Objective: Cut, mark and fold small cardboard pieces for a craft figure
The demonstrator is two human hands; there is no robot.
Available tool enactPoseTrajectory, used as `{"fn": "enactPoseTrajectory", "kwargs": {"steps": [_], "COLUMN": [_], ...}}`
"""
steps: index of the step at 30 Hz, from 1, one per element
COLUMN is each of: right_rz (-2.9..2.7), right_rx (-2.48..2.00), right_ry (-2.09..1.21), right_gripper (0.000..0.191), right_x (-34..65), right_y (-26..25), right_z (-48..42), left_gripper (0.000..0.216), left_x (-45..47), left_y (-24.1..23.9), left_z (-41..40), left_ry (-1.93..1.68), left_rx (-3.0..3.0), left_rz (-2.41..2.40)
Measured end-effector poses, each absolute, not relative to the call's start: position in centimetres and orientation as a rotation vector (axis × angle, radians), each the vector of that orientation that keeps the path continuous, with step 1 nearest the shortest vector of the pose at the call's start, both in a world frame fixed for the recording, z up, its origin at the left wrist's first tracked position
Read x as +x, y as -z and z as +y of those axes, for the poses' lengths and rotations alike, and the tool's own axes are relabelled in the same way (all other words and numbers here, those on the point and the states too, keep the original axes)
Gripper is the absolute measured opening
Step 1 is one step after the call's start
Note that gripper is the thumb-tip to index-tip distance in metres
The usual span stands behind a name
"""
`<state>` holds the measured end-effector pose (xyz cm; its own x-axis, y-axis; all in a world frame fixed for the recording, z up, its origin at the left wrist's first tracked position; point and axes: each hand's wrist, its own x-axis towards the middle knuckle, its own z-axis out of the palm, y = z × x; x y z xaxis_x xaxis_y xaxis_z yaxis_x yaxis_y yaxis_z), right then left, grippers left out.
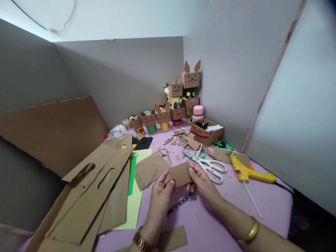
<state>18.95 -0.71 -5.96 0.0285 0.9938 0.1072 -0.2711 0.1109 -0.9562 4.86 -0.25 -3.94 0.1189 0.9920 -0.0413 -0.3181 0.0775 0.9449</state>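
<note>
My left hand [160, 190] and my right hand [204, 184] hold a small rectangular cardboard piece [179, 176] between them, thumbs on its near face. A second cardboard edge shows behind its top, so it looks like more than one layer. A blue dotted pencil [181, 203] slants below, its upper end by my right fingers; I cannot tell whether they grip it. White-handled scissors [210, 165] lie half open just beyond my right hand. Larger cut cardboard pieces [152, 168] rest beyond my left hand. Under my left wrist lies a cardboard strip [174, 239].
Big cardboard sheets [105, 196] cover the left side, over yellow paper [136, 206]. A yellow glue gun [246, 171] lies at right, its cord running off the edge. Scraps [187, 140], an open box [207, 133] and cardboard animal figures [164, 117] stand farther back.
</note>
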Motion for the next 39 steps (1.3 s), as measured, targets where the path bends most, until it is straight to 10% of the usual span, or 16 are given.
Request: {"fn": "enactPoseTrajectory", "kwargs": {"steps": [39], "right_rz": [-1.074], "right_rx": [-0.923], "right_ry": [-1.279], "right_gripper": [0.038], "right_x": [18.96], "right_y": [5.77], "right_z": [-0.91], "left_gripper": [0.039], "left_x": [4.88], "left_y": [4.05], "left_z": [-0.67], "left_ry": [-1.183], "left_rx": [1.11], "left_rz": [0.924]}}
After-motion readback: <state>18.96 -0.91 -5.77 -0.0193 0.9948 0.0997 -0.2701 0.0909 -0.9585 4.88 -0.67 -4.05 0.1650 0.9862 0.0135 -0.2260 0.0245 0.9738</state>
